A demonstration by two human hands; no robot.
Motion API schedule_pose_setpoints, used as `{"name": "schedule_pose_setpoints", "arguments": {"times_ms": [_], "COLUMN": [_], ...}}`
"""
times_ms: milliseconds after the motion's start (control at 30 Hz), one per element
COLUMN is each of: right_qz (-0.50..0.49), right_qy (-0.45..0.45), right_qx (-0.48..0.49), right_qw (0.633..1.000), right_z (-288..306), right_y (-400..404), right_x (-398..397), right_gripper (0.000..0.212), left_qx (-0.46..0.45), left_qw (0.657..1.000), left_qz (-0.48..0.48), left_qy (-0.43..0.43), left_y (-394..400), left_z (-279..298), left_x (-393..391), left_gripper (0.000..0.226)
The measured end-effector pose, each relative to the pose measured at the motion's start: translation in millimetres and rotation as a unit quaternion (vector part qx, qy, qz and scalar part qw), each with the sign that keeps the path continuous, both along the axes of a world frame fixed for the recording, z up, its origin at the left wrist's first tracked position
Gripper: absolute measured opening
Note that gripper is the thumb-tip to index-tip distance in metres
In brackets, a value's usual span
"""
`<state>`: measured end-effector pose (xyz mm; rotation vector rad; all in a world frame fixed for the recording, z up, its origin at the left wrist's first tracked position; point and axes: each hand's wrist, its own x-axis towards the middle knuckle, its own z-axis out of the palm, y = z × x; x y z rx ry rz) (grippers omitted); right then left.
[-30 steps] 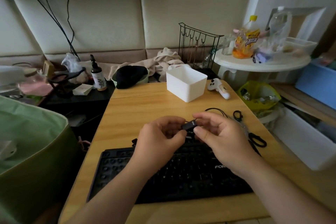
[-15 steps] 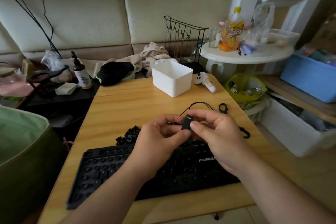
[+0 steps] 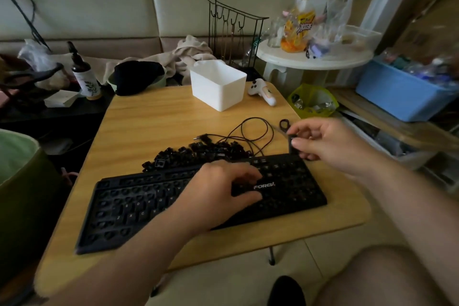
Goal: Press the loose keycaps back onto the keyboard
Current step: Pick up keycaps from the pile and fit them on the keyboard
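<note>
The table (image 3: 154, 117) has a smooth, light wood-grain top with a soft sheen. The keyboard (image 3: 139, 206) and loose keycaps (image 3: 198, 154) are black matt plastic. The bin (image 3: 218, 87) is smooth white plastic. The rack (image 3: 233, 32) is thin black wire.

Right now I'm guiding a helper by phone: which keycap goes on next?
Find the black keyboard on the wooden table. Above its right end, the right hand pinches one black keycap. Unlike the pile of keycaps behind the keyboard, it is held in the air.
</note>
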<state>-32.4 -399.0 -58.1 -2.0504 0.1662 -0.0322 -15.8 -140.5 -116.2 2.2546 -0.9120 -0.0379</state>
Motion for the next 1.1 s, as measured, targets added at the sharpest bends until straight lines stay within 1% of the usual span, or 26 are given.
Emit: {"name": "schedule_pose_setpoints", "arguments": {"times_ms": [100,167,200,300,567,767,1033,1100], "right_qz": [-0.038,-0.039,-0.04,-0.043,0.003,0.018,0.008,0.016], "right_qy": [0.074,0.114,0.119,0.103,0.096,0.079,0.091,0.098], "right_qx": [-0.016,-0.014,-0.013,-0.002,0.021,-0.024,0.002,-0.004], "right_qw": [0.996,0.993,0.992,0.994,0.995,0.996,0.996,0.995], "right_z": [-12.4,-28.6,-35.5,-50.4,-58.9,-65.7,-62.6,-61.3], "right_y": [-45.9,-56.5,-57.3,-56.1,-63.4,-64.0,-63.9,-62.6], "right_x": [-15.5,-25.4,-29.7,-37.2,-38.4,-36.4,-35.0,-34.4], "right_gripper": [0.023,0.024,0.024,0.022,0.022,0.023,0.021,0.021], "left_qx": [0.053,0.077,0.085,0.098,0.142,0.151,0.133,0.129], "left_qw": [0.996,0.99,0.987,0.981,0.969,0.96,0.953,0.952], "left_qz": [-0.044,-0.061,-0.061,-0.051,-0.03,-0.018,0.003,0.01], "left_qy": [-0.063,-0.104,-0.12,-0.159,-0.201,-0.237,-0.273,-0.278], "left_y": [-17.9,-35.0,-43.9,-68.9,-104.2,-107.1,-103.9,-103.6], "left_z": [-6.1,-11.5,-13.5,-16.8,-33.3,-38.7,-42.4,-43.4], "left_x": [-7.0,-11.5,-13.5,-18.8,-30.1,-31.3,-38.1,-39.5], "left_gripper": [0.03,0.028,0.028,0.028,0.039,0.037,0.029,0.028]}}
